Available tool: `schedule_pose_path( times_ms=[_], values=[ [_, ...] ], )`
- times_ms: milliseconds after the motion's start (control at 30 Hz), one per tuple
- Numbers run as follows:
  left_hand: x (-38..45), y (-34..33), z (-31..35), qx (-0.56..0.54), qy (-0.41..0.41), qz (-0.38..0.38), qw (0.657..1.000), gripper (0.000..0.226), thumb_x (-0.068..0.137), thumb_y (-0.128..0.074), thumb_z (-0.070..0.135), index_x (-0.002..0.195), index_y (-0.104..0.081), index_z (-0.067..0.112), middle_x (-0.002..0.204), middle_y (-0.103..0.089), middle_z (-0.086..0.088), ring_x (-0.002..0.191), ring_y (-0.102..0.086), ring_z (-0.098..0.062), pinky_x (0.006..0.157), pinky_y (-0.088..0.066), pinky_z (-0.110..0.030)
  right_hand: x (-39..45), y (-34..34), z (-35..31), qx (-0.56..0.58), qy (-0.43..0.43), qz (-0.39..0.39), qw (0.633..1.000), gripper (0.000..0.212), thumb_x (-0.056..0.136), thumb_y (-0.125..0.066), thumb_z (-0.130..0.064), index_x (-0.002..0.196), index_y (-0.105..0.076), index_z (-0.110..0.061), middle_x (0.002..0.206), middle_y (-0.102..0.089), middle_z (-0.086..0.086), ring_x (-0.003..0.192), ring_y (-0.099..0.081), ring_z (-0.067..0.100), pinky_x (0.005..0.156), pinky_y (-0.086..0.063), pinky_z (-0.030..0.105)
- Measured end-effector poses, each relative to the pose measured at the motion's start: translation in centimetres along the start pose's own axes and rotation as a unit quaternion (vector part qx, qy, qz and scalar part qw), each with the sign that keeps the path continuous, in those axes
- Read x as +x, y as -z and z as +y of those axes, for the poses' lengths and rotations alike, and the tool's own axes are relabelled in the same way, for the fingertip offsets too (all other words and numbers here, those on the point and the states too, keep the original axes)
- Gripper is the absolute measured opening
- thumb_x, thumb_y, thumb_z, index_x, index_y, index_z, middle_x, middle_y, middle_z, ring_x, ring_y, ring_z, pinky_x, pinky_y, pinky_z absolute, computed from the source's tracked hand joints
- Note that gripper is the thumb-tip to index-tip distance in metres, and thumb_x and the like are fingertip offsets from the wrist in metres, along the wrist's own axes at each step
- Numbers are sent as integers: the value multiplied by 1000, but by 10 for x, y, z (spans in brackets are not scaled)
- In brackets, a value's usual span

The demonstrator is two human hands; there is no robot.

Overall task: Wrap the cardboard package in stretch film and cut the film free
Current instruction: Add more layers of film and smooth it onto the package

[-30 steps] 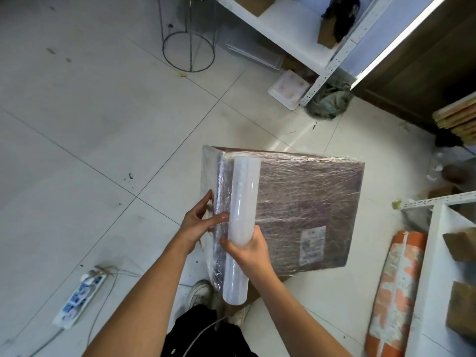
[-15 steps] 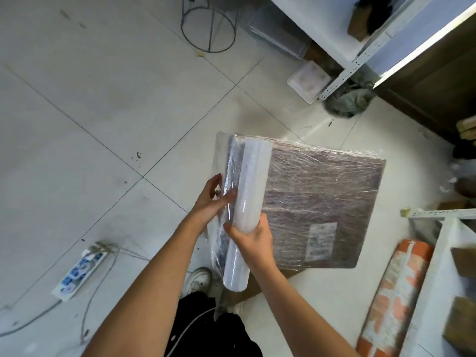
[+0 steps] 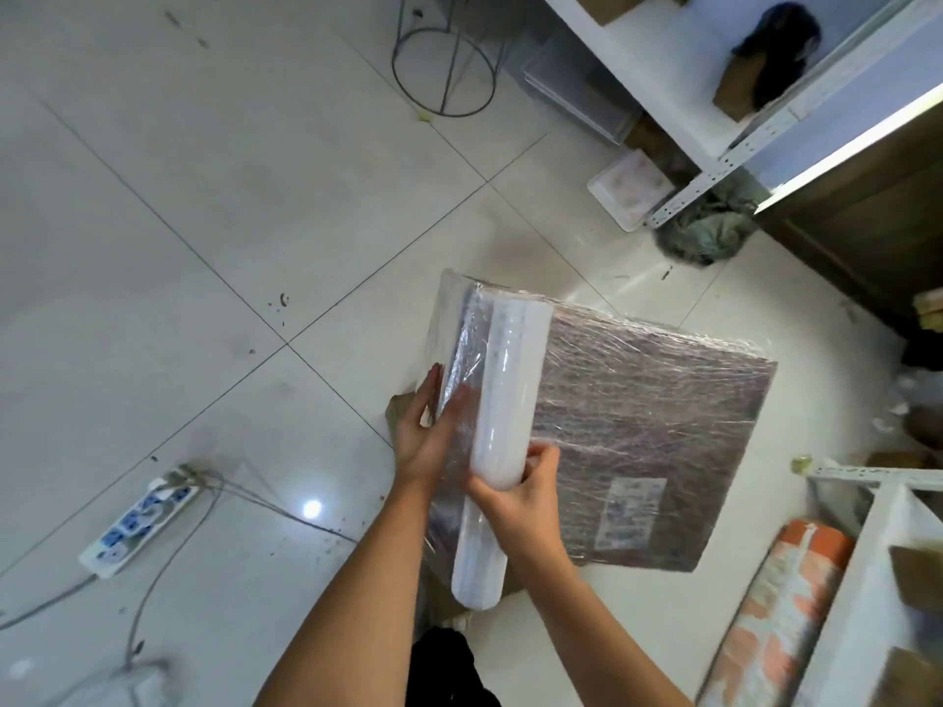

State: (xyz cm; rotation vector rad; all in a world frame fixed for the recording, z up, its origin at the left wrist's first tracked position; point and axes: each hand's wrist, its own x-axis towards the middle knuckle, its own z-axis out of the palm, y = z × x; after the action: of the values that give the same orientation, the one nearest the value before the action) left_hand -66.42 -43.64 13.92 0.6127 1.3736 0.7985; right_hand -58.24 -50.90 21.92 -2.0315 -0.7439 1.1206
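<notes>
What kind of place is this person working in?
Probably a stockroom or small packing area: white metal shelving holding cardboard boxes, a film-wrapped cardboard package with a shipping label, and a power strip on the tiled floor.

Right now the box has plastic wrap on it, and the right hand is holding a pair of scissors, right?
Not scissors. The head view shows the right hand gripping the white roll of wrap. The box does have plastic wrap on it.
</notes>
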Motion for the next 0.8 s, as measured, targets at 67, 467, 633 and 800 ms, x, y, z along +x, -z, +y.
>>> schedule_pose_path(
  times_ms=[67, 467, 633, 800],
  values=[
    [1, 2, -7, 10, 2, 9, 1000, 59, 62, -75, 71, 116, -61, 52, 126, -58, 4, 119, -55, -11, 102, -46, -34, 5, 8, 2, -1, 22, -11, 1000, 61, 68, -79, -1, 103, -38, -29, 101, -54, 3, 88, -60, 13, 71, -54, 25],
    [-7, -1, -4, -19, -20, 12, 1000, 85, 53, -75, 70, 129, -59, 33, 127, -59, 4, 117, -56, -5, 106, -44, -33, 4, 28, 4, -135, -1, 24, 991, 63, 64, -82, -47, 105, -38, -27, 91, -54, -11, 85, -58, 15, 77, -51, 41],
    [-11, -3, 3, -7, -17, 28, 999, 88, 48, -73, 77, 126, -60, 37, 133, -57, 5, 128, -48, -12, 110, -38, -38, 4, 36, 0, -164, -24, 57, 985, 66, 70, -74, -55, 108, -26, -34, 92, -52, -11, 85, -55, 16, 77, -45, 36],
    [-13, -1, -1, -1, -25, 27, 999, 74, 59, -70, 63, 127, -57, 37, 138, -54, 2, 133, -43, -11, 110, -37, -31, 2, 40, 11, -50, -36, 24, 998, 49, 71, -79, -40, 97, -39, -30, 94, -55, -7, 86, -59, 16, 70, -52, 33]
  ],
)
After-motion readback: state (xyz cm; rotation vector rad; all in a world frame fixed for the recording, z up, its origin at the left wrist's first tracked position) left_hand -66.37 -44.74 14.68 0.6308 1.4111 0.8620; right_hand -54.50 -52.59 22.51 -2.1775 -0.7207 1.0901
